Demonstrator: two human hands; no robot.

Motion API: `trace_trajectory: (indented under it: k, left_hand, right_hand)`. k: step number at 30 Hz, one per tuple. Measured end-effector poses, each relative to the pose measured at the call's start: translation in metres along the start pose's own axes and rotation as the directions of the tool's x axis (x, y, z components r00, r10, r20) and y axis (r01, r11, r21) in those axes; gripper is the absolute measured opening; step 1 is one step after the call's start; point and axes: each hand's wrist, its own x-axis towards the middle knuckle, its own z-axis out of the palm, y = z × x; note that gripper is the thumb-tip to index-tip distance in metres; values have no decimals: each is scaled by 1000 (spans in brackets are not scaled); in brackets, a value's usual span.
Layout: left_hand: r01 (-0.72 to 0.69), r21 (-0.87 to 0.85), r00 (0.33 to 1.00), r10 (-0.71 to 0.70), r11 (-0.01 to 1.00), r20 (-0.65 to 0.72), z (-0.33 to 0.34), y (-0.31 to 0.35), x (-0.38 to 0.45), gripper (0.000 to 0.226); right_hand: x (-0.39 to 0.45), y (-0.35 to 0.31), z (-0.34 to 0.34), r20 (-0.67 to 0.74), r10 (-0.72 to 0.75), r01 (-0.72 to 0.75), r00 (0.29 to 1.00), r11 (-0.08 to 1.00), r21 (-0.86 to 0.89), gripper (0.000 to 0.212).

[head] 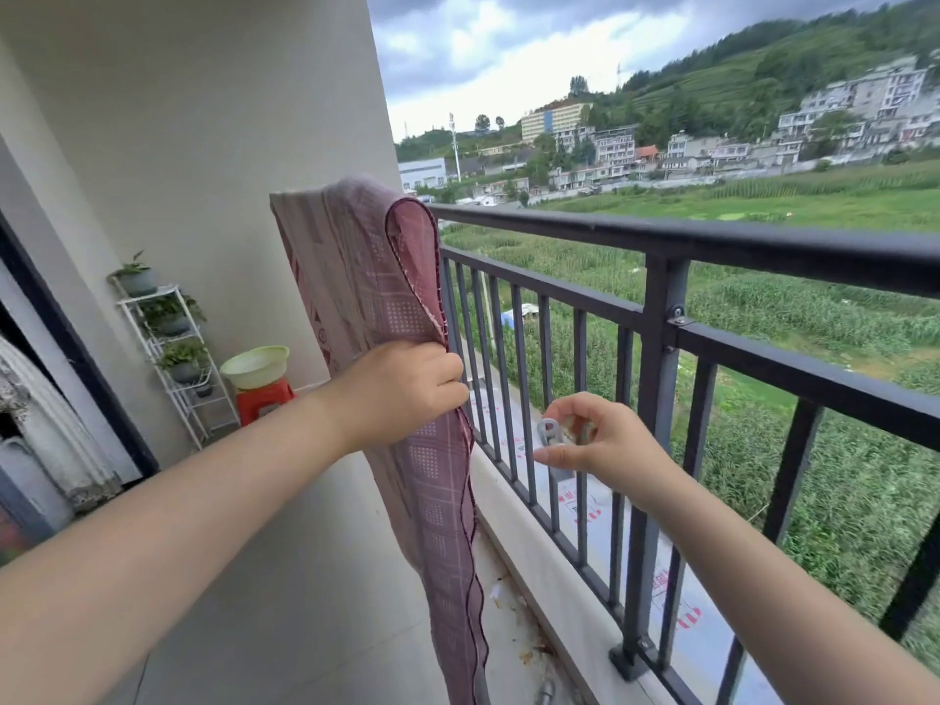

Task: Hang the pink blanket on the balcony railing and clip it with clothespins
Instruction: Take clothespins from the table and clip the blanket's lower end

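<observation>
The pink patterned blanket (366,277) is draped over the left end of the dark metal balcony railing (712,241) and hangs down on the balcony side almost to the floor. My left hand (407,389) is closed on the blanket's edge, partway down, next to the railing bars. My right hand (600,445) is lower and to the right, in front of the bars, pinching a grey clothespin (552,435) between thumb and fingers. The clothespin is apart from the blanket and the rail.
A white plant shelf (168,348) with potted plants stands against the wall at the far left. Beside it a pale green basin (254,366) sits on a red stool (264,399). Debris lies on the floor by the railing base (630,658).
</observation>
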Motion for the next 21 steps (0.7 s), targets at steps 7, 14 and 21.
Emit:
trace_trajectory:
  k: [7, 14, 21]
  left_hand:
    - [50, -9, 997, -50, 999, 65, -7, -2, 1, 14]
    - [90, -59, 992, -84, 994, 96, -8, 2, 1, 17]
    - [64, -109, 998, -67, 992, -20, -9, 2, 3, 9]
  right_hand:
    - [-5, -15, 1, -46, -123, 128, 991, 983, 128, 32]
    - [-21, -1, 22, -342, -296, 328, 892, 944, 38, 22]
    - [-9, -6, 55, -386, -208, 272, 898, 955, 117, 19]
